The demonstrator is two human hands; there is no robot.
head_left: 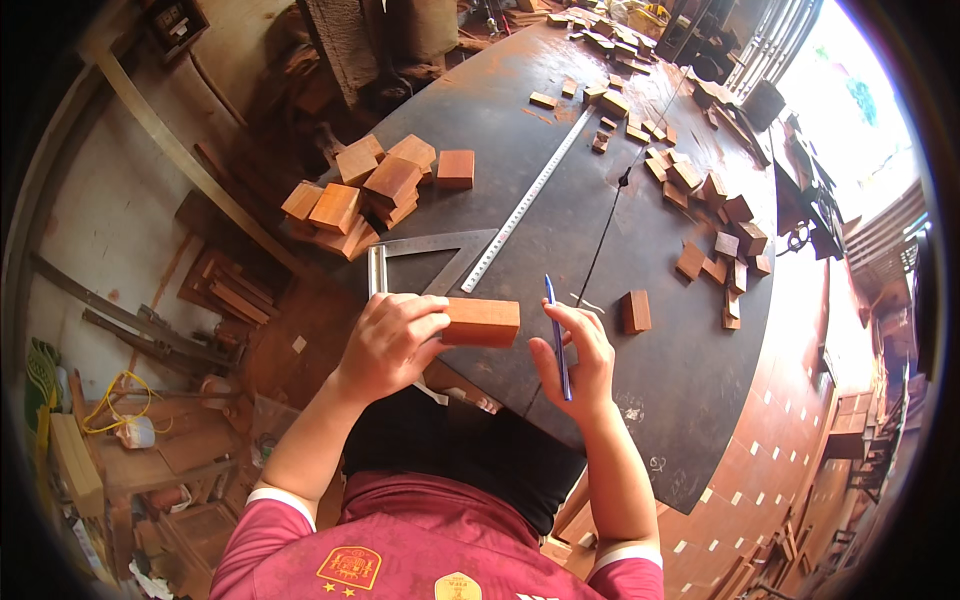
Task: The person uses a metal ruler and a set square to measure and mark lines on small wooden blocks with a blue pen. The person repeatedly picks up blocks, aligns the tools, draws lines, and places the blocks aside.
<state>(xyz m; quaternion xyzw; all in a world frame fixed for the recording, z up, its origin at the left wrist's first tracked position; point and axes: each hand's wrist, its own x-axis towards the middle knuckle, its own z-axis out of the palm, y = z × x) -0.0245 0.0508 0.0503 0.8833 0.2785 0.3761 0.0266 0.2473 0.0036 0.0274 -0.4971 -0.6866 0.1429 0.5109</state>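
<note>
My left hand (393, 340) is closed round the left end of a reddish-brown wooden block (482, 322), held level near the table's front edge. Just right of the block's free end, my right hand (580, 365) holds a blue pen (556, 335) upright between thumb and fingers, apart from the block. Beyond my left hand lies a metal set square (425, 245) with a thick edge. A long white ruler (530, 195) stretches away from it across the dark table. One loose wooden block (635, 311) stands to the right of my right hand.
A pile of larger wooden blocks (365, 190) sits at the table's left edge. Many small blocks (735, 240) are scattered along the right side and far end of the dark table (560, 260). A tiled floor (760, 450) lies to the right; a cluttered bench (170, 450) stands lower left.
</note>
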